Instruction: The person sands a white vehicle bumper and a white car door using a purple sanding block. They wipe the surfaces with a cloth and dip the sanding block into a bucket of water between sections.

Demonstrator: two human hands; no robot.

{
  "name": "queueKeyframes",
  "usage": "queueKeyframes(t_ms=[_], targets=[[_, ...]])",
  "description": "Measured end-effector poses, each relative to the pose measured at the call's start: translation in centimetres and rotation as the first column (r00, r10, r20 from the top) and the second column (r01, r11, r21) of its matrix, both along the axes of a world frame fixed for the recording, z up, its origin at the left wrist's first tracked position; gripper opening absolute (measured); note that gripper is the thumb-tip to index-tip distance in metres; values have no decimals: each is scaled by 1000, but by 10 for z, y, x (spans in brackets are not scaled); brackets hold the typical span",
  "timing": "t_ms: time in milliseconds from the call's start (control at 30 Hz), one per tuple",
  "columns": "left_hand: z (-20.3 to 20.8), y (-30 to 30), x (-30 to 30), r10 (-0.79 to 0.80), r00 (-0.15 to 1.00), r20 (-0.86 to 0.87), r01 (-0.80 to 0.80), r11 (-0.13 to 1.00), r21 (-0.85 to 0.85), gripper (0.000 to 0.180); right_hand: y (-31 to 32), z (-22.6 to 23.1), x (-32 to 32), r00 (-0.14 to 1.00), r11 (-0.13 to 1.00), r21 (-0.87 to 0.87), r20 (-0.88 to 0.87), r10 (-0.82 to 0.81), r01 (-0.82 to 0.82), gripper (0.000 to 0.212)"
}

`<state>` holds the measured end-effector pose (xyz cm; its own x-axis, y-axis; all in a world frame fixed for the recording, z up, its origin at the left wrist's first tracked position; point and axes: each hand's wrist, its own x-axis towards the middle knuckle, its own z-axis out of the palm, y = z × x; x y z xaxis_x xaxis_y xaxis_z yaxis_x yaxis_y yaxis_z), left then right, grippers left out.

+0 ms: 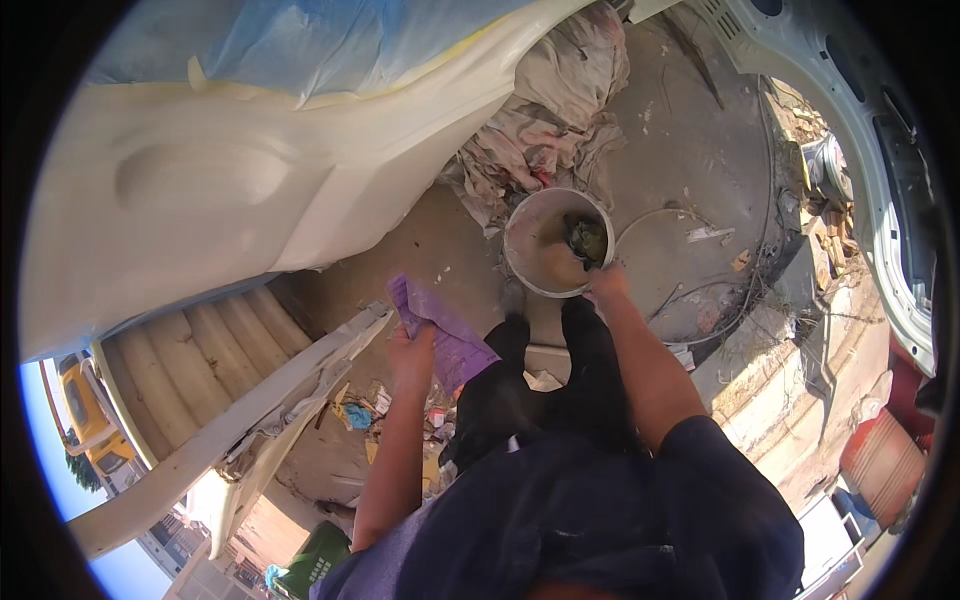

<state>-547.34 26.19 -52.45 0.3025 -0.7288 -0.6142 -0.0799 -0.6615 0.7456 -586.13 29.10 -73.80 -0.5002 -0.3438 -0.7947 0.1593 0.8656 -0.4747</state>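
At the bottom of the frame, closest to the camera, sits the person's dark blue top, with both bare forearms rising from it toward the middle. Black trousers (540,385) run up the centre between the arms.

The left hand (412,352), left of centre, is closed around a purple sheet (440,325), a limp, creased piece that sticks up past the fingers and trails down to the right over the trouser leg. Whether it is cloth or abrasive paper cannot be told.

The right hand (604,280), just above and right of centre, reaches to the near rim of a white bucket (530,265). Its fingers seem to be at a dark, wet-looking rag (586,240) lying inside the bucket against the right wall, but the grip itself is too small to make out, so I cannot tell whether the hand is clenched on it or loose. The bucket holds murky brownish water and stands on the dusty concrete floor (690,160), just beyond the feet.

Left of the legs, scraps of litter (360,412) lie on the ground.

Beyond the bucket, in the upper middle, lies a heap of stained cloths (555,110). The upper left is filled by a large cream-coloured car body panel (200,190), with blue masking film (300,45) over its top edge.
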Motion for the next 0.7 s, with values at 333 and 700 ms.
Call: queueKeyframes(t_ms=[333, 700], targets=[[-186, -6, -57, 46, 997, -66, -44, 999, 31, 28, -63, -180, -8, 909, 912, 83, 165, 384, -401, 47], [-380, -61, -121, -139, 955, -262, 154, 987, 37, 22, -100, -312, -62, 557, 557, -19, -77, 827, -830, 59]])
